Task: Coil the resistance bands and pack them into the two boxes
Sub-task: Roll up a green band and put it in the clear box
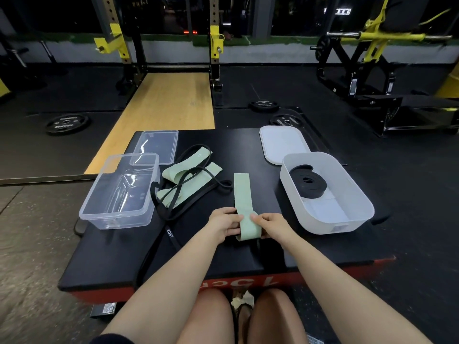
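The left hand curls its fingers round the near end of a pale green fabric band, low in the middle of the frame; the right hand pinches the same rolled end from the other side, thumb on top. The band's free length runs flat up the frame from both hands.

They work over a matte black padded desk with a red front edge, set on dark rubber gym flooring, with a wooden lifting platform and yellow-and-black racks behind.

At left centre stands a clear, rectangular plastic box, its clear lid just behind. Beside it lies a tangle of green and black bands. At right centre, an opaque white box with rounded corners holds a coiled black band; its white lid lies behind.
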A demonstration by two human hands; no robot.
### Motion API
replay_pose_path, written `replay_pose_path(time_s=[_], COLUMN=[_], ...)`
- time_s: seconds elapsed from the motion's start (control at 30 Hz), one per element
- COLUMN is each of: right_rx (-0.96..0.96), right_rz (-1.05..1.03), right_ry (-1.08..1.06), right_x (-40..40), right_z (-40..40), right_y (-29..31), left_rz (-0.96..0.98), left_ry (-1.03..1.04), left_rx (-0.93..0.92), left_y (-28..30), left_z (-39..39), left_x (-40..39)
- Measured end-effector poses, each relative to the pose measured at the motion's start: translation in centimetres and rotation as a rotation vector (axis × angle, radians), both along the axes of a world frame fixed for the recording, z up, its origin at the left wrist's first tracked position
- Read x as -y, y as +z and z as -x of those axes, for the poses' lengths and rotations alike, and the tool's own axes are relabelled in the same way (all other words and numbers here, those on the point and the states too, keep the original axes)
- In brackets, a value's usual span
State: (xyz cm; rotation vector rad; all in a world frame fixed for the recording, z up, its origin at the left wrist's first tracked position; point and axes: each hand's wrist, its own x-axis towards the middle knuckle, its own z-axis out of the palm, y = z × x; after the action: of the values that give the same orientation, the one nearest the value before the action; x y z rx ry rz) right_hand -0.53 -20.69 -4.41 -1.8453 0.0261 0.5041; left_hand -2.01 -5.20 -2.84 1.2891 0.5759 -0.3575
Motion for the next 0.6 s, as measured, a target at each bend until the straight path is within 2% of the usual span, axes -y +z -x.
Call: replay_pose_path(time_s=[0.27,0.4,0.6], right_rx=[0.034,0.056,0.022], right_rz=[-0.033,-0.083,0.071], right_ry=[0.075,0.04,0.019], right_x=[0.9,0.9,0.5], right_z=[1.2,1.7,2.3], right_y=[0.3,0.6,-0.6], left_rz=[0.067,0.093,-0.137], left_ry=[0.077,0.1,-0.05], left_rx=[-0.016,-0.004,0.045], left_y=[0.4,0.5,-0.2], left_z=[0.7,0.6,1.3], left_x=[0.4,0.4,0.1])
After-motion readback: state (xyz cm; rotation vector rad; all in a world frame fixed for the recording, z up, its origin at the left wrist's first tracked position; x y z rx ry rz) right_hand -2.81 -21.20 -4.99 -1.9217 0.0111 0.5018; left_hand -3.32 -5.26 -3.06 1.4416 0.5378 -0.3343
